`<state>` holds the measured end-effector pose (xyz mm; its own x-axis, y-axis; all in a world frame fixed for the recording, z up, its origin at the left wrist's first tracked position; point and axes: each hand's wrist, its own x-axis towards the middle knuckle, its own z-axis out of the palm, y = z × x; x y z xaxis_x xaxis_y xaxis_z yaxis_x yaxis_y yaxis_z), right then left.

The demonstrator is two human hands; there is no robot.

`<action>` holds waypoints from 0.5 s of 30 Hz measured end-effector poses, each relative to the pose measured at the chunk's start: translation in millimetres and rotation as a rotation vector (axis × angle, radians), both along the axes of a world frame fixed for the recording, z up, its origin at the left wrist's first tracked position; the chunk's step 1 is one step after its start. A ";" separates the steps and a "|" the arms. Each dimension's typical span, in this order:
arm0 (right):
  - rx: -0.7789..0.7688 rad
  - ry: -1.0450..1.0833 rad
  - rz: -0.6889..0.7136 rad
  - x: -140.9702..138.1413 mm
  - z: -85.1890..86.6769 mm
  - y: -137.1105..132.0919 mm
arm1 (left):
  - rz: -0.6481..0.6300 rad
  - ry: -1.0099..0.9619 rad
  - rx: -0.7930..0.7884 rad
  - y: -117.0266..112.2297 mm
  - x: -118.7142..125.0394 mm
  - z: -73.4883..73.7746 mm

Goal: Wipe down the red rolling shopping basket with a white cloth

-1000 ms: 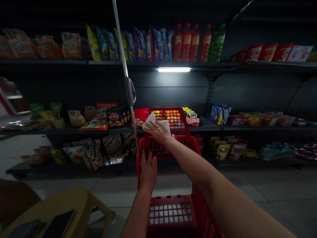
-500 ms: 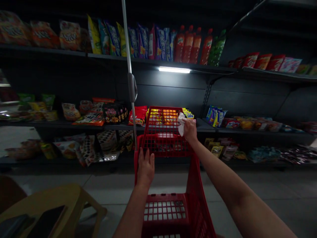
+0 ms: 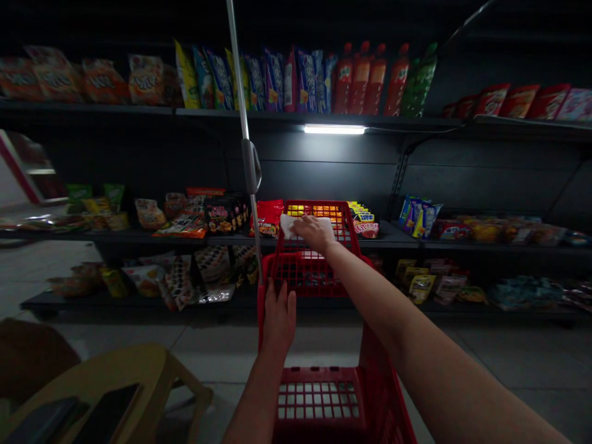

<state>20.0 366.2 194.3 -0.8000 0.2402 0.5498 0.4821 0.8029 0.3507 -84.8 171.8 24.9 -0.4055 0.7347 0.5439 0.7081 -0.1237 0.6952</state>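
The right hand (image 3: 314,233), fingers outstretched, covers a thin white cloth (image 3: 287,226), its long axis running left-to-right across a red plastic lattice cart (image 3: 319,370); the left hand (image 3: 280,316) rests flat, fingers extended, at the cart's side.

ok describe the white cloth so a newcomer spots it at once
Find the red cart before the dark shelves. At its far grid panel, look under the right hand. The cloth is plain white, unlike the colourful packets on the shelf behind.

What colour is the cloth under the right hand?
White; the cloth shows in the head view.
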 end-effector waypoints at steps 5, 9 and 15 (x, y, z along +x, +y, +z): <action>-0.099 0.327 -0.399 80.2 30.1 45.8 | 0.008 0.033 0.003 -2.9 2.9 4.4; -0.181 0.338 -0.369 116.3 -5.6 23.2 | 0.002 0.032 0.005 -4.5 3.9 6.5; -0.171 0.314 -0.337 144.5 -92.4 -75.5 | 0.015 0.012 0.007 -8.9 5.6 6.6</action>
<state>164.4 290.7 101.8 -0.4637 0.5654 0.6822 0.7865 0.6171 0.0232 -79.2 162.9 31.5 -0.4104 0.7248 0.5535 0.7179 -0.1175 0.6861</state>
